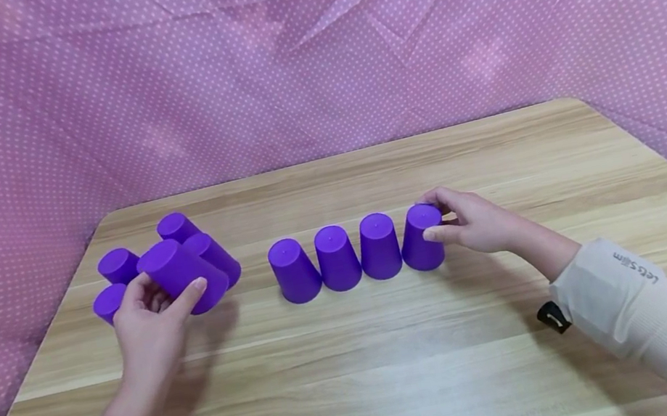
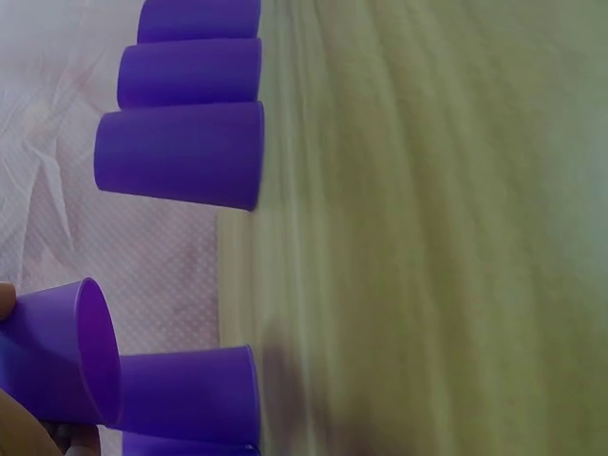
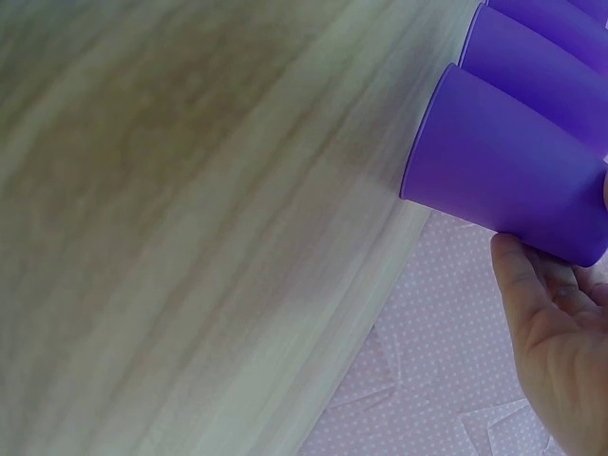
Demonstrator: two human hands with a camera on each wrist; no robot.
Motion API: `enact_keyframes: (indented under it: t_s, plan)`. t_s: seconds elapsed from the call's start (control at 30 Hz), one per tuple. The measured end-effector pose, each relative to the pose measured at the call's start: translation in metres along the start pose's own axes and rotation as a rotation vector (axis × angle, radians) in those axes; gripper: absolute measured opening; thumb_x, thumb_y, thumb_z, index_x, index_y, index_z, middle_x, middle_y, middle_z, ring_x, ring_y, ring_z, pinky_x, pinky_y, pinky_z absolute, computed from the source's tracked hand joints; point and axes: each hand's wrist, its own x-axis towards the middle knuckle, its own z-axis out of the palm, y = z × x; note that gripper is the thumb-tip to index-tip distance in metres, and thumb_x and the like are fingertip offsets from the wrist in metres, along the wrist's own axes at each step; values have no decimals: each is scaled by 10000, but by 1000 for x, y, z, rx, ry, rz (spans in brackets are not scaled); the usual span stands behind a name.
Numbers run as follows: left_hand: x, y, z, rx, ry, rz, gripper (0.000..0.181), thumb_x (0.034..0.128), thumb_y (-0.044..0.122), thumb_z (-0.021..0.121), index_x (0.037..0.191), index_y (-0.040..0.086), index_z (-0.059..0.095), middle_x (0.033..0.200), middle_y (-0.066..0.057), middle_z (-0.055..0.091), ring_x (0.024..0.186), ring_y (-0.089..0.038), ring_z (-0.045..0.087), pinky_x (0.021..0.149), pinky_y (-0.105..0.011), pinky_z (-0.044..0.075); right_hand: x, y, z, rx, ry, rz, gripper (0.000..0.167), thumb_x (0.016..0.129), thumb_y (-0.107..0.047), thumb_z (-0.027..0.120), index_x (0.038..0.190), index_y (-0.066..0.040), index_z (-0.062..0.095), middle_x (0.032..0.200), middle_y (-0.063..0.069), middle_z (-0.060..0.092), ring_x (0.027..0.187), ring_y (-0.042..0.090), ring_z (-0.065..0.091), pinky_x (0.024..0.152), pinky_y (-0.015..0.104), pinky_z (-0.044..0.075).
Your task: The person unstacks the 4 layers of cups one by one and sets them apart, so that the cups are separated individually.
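While pink cloth [image 1: 282,62] dotted with white hangs creased beyond the far edge and down both sides, the desk [image 1: 361,372] spreads out in pale wood grain, its far corners rounded. The left grip [image 1: 152,334], thumb and fingers curled, has hold of a tilted cup [image 1: 178,271] raised above the desk toward its left edge, mouth slanting down; four other cups [image 1: 118,265] cluster about it, toward the far left corner. Between the left and right edges runs a row of cups [image 1: 338,259], four upside down. The right grip [image 1: 475,225] pinches the end cup [image 1: 423,248], nearest the right edge, around its base. Every cup is plain matt purple, tapering to a flat round base.
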Motion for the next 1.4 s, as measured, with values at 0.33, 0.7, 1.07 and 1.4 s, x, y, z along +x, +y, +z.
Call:
enact_keyframes:
  t_s: [0.33,0.7,1.07,1.4]
  plan:
    - [3,-15,-7,30,-13,-85,737,782,236,749,1387,103,348,1398,-123,434,1229,-192,462,1040,-263,398,-1,2,0,-3,1,-10,365,890,-92,609,1193,49,463,1083,162,573,1043,277,518,931,449,488]
    - [15,-38,-11,16,18,-129,693,739,230,788,1305,122,401,1355,-114,470,1206,-158,491,913,-125,454,0,1,-1,-4,-2,1,363,892,-97,606,1196,42,462,1088,161,572,1058,281,518,933,447,488]
    - [22,-43,-16,110,-19,-167,796,794,265,735,1419,49,292,1427,-148,397,1286,-271,420,1058,-346,385,0,1,0,-2,1,-4,361,889,-83,606,1193,46,462,1081,159,572,1043,277,519,912,439,499]
    - [22,-45,-18,119,-47,-192,828,815,273,712,1450,46,232,1464,-166,330,1318,-301,368,1071,-419,360,0,0,0,-7,-2,-2,360,892,-87,603,1195,44,460,1089,160,569,1048,280,516,916,445,496]
